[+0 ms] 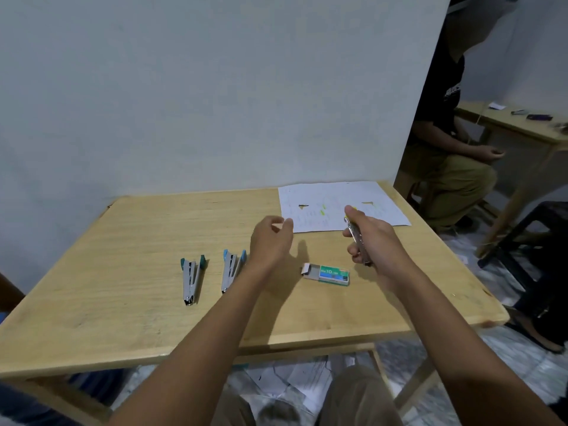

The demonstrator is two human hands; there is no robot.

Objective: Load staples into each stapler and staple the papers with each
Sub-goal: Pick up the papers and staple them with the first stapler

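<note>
My right hand grips a small metal stapler above the table, just in front of the papers. My left hand hovers beside it with fingers loosely curled, thumb and forefinger close together; whether they pinch anything I cannot tell. A green staple box lies with its tray slid partly out, below and between my hands. Two more staplers lie at the left: one with teal ends, one with blue ends beside my left forearm.
The wooden table stands against a white wall. A seated person is at the right beside a second table. A dark stool stands near the table's right edge. Loose papers lie on the floor below.
</note>
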